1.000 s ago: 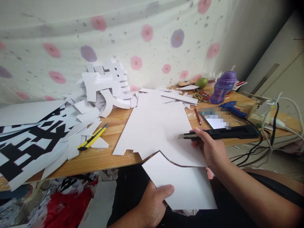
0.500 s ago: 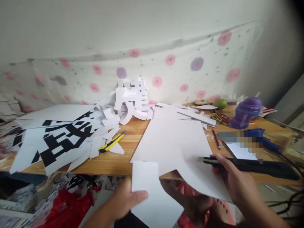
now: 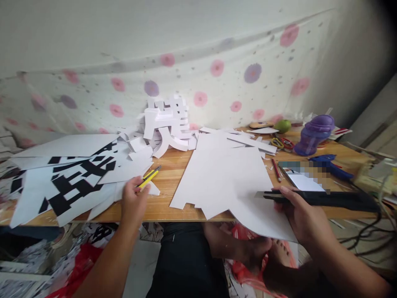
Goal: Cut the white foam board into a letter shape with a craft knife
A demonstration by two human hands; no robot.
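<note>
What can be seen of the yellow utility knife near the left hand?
The yellow utility knife is a slim cutter with a yellow body and black trim along its length and at the far tip. It lies flat and slantwise on the wooden table, partly on white paper scraps, its far end pointing up and to the right. The left hand covers its near end, fingers on it; whether they grip it cannot be told. No extended blade can be made out.

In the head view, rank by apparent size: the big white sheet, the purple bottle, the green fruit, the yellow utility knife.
1. big white sheet
2. purple bottle
3. yellow utility knife, partly covered by the left hand, so unsure against the bottle
4. green fruit
</note>
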